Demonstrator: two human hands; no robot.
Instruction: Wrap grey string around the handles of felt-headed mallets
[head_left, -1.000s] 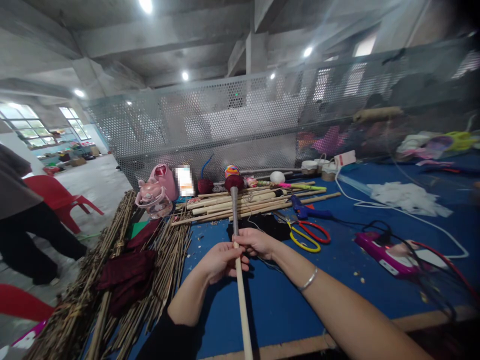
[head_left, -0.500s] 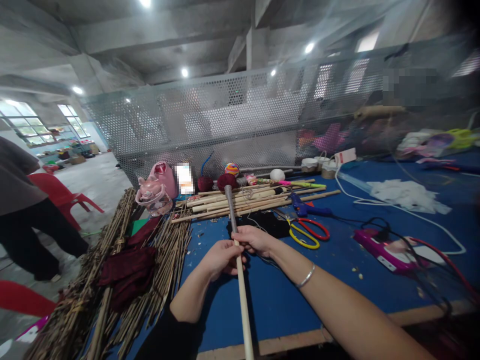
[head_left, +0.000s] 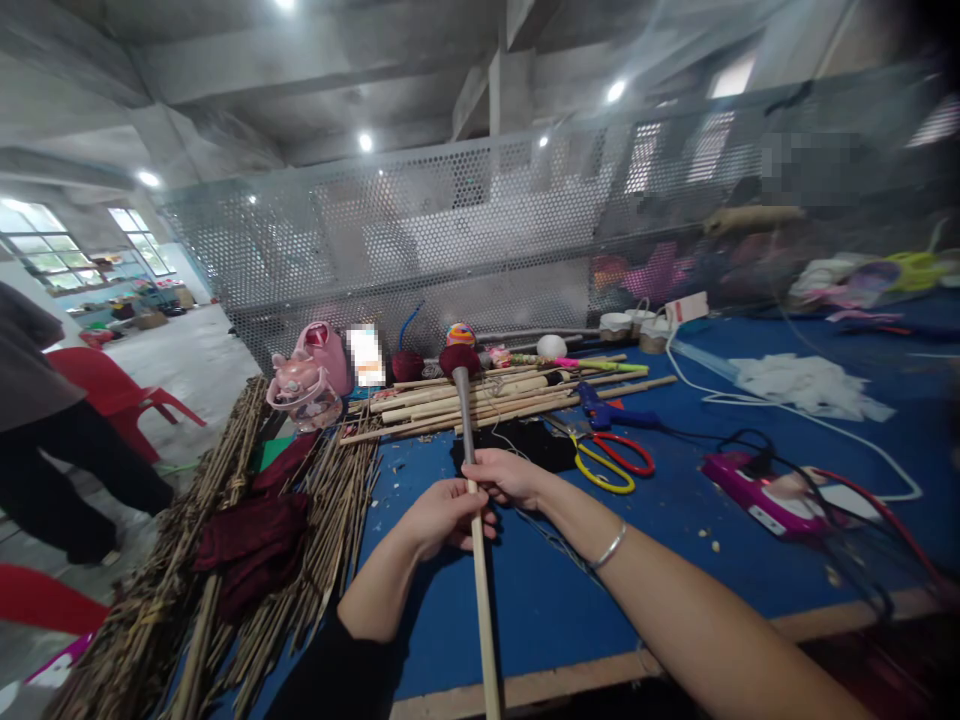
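Observation:
A pale wooden stick point(head_left: 486, 610) points away from me, its far part wrapped in grey and topped by a dark red ball point(head_left: 459, 358). My left hand point(head_left: 448, 513) is closed round the pale stick just below the grey wrap. Right beside it, slightly farther up, my right hand point(head_left: 504, 476) pinches the stick at the lower end of the wrap. A thin grey thread hangs beneath my right wrist. Black cloth point(head_left: 529, 446) lies beyond my hands, and scissors point(head_left: 611, 465) with red and yellow handles are to the right.
Bundled twigs point(head_left: 172, 540) and dark red cloth point(head_left: 259, 545) lie left. Pale sticks point(head_left: 420, 410) lie across the blue table point(head_left: 577, 620). A blue glue gun point(head_left: 615, 413), purple power strip point(head_left: 765, 495) and cords are right. A person point(head_left: 45, 420) stands far left.
Both hands keep their hold on the stick, almost unmoved. More of the grey thread shows under my right wrist. The whole view has shifted slightly.

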